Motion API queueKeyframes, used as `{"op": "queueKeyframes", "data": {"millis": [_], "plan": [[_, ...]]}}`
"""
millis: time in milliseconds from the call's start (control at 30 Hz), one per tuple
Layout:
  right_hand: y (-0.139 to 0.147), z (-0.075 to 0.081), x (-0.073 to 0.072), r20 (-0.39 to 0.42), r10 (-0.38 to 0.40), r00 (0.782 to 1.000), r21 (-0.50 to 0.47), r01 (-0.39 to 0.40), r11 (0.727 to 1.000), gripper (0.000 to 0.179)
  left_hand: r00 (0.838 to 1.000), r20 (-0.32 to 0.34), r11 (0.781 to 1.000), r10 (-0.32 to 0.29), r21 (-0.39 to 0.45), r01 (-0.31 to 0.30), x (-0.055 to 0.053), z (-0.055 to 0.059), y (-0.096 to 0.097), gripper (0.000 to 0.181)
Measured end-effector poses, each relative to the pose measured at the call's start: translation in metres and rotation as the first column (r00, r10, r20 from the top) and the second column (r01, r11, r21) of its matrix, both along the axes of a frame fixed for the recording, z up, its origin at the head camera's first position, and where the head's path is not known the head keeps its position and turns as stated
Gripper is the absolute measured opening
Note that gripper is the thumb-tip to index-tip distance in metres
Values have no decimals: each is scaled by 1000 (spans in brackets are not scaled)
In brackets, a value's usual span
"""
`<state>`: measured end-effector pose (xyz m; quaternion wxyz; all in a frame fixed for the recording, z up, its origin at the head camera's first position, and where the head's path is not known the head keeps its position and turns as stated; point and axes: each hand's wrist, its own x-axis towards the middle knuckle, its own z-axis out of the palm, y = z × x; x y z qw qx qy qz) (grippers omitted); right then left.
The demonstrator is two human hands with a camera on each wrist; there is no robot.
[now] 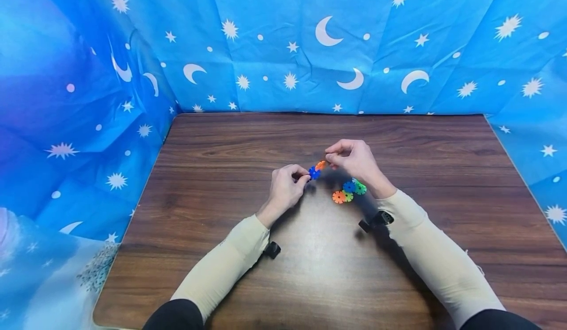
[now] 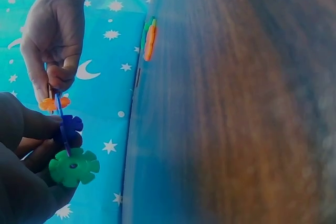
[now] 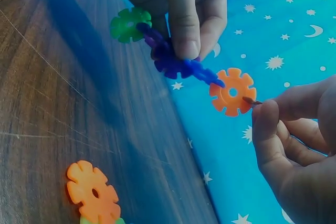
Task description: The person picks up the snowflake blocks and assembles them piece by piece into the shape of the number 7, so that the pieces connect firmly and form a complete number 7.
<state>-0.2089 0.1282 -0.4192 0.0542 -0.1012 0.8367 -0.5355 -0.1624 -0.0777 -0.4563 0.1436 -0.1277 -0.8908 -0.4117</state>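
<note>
Notched plastic flower discs are joined in a short chain held above the table. My left hand [image 1: 285, 188] pinches the chain by a blue disc [image 3: 176, 65] between thumb and fingers. A green disc [image 2: 74, 167] hangs at one end, and an orange disc [image 3: 224, 98] joins the other side through a blue disc seen edge-on. My right hand [image 1: 358, 164] pinches a thin brownish disc [image 3: 251, 100], edge-on, whose rim meets the orange disc's edge. The fingertips hide most of that brown disc, and I cannot tell how deep it sits in the notch.
On the wooden table [image 1: 221, 172], below the right wrist, lies a second joined group, with an orange disc [image 1: 338, 197], a lime disc [image 1: 348, 195], a blue disc [image 1: 349, 187] and a green disc [image 1: 361, 188]. A blue star-and-moon cloth [image 1: 283, 40] hangs behind the table.
</note>
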Motion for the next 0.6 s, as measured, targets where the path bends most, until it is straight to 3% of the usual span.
{"op": "queueKeyframes", "data": {"millis": [200,367,600], "plan": [[3,-1,-3,5,-8,1000,-33,8,999,17,1000,-5,1000,-9,3,9,0,2,1,5],[8,-1,-5,-2,30,1000,-60,-30,998,20,1000,3,1000,-25,12,25,1,4,2,5],[18,-2,-12,-43,-9,999,9,9,1000,19,1000,4,999,-19,26,19,2,4,1,3]]}}
